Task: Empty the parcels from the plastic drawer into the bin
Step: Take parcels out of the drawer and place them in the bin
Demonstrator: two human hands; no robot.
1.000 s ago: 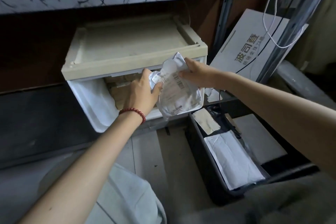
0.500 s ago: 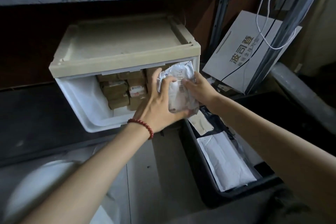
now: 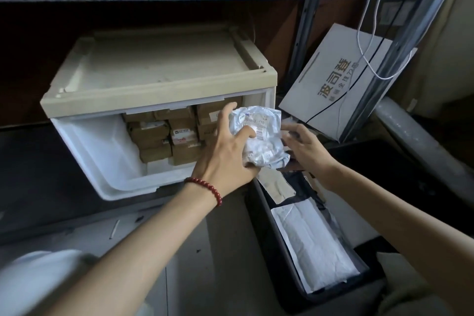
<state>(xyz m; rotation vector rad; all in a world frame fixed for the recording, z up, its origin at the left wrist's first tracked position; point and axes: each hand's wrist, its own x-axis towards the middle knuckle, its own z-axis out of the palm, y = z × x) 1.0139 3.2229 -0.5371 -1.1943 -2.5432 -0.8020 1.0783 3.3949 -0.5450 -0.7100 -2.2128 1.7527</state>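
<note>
Gripping the white poly parcel (image 3: 259,136) in my left hand (image 3: 225,154), I have fingers and thumb curled round its left side, which bunches the soft film enough for one hand to carry it. My right hand (image 3: 306,150) lies just beside the parcel's right edge, fingers loosely spread and clamped on nothing; whether the tips touch the film I cannot tell. I judge it is placed there to steady or catch the load. The parcel hangs clear of the plastic drawer (image 3: 107,161), in front of its right front corner and over the far end of the bin (image 3: 287,272), so a release should drop it inside, where a flat white mailer (image 3: 315,246) already lies. Brown boxes (image 3: 154,136) are stacked at the drawer's back, so much of the task is outstanding. Against the frame half a second earlier: the right hand has come off the parcel, the film is more crumpled, and the load has shifted right, toward the bin.
</note>
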